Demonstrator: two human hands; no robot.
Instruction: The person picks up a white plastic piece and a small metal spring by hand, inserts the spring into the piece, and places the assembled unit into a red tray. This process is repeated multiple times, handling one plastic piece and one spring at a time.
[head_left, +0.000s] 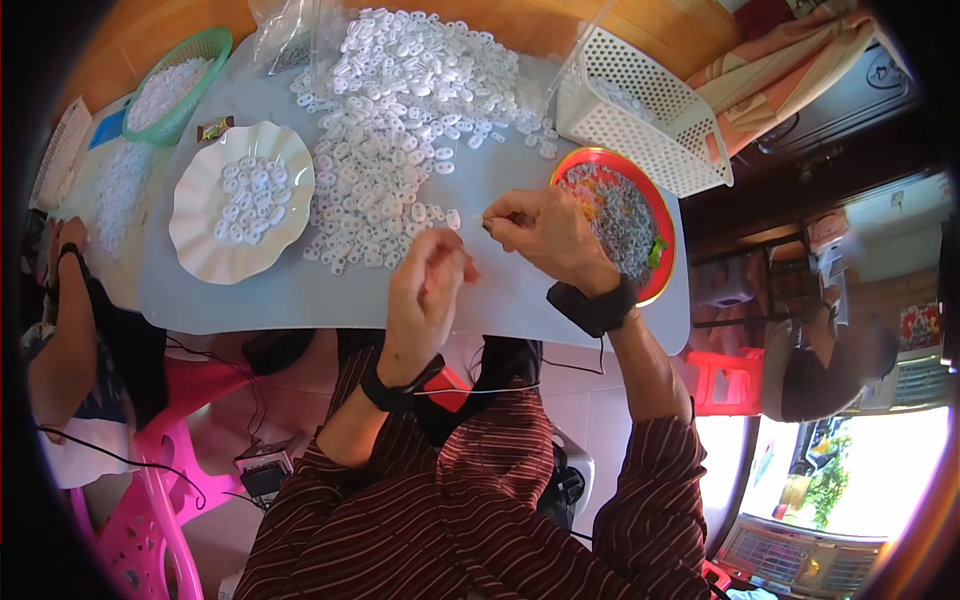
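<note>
My right hand (pixel 552 235) is above the grey table (pixel 400 308), just left of a red bowl (pixel 665 200). Its thumb and forefinger are pinched together, with a tiny dark spot at their tips that is too small to name. Beside it, my left hand (pixel 428 297) hangs at the table's near edge with its fingers curled in; they are slightly blurred, and anything within them is hidden. Beyond both hands spreads a large heap of white oval plastic pieces (pixel 365 190) with holes. Many small grey parts (pixel 625 215), with some orange and green bits, fill the bowl.
A scalloped white plate (pixel 200 250) with several white pieces stands left of the heap. A green basket (pixel 165 128) is at the far left, a white perforated basket (pixel 690 150) at the far right. Another person's arm (pixel 65 310) rests at the left edge, near a pink chair (pixel 165 490).
</note>
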